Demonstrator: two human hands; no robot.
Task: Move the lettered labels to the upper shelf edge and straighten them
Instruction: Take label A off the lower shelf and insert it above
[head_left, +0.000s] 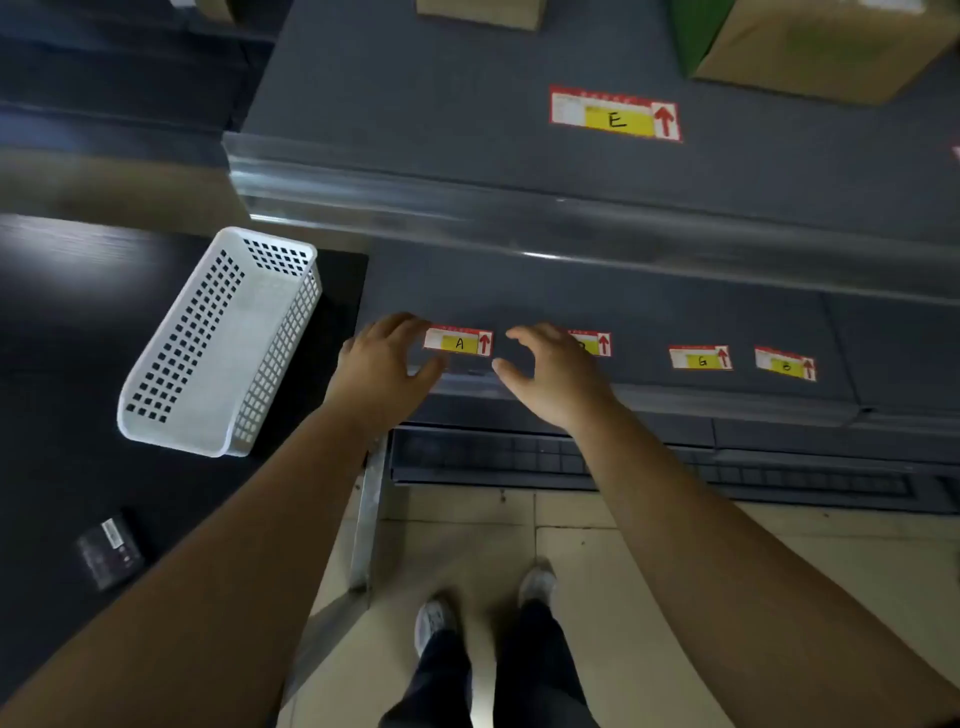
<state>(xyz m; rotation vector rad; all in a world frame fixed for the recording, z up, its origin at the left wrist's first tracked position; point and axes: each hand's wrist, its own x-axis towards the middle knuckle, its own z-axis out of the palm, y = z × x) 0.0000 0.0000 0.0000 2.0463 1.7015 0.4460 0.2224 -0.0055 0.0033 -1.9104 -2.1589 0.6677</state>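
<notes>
Dark grey shelving stood in two tiers above a tiled floor, with a white basket (218, 343) on the black table to its left. Label E (615, 120) lay on the upper shelf (415, 104), set back from the clear edge strip (519, 223) and slightly askew. Along the lower shelf (649, 306) lay label A (460, 343), a half-covered label (597, 344), label G (701, 358) and a fourth label (785, 365) whose letter was unreadable.

The left hand (382, 364) hovered at label A's left end, fingers bent, thumb apart, pinching nothing; contact could not be confirmed. The right hand (558, 379), loosely curved and holding nothing, sat just right of label A, hiding part of its neighbour.

Assessment: label A's pickup was in hand. Recommended: pinch both short ends, lift without creasing, seat it along the edge strip, then level it, arrow up.
</notes>
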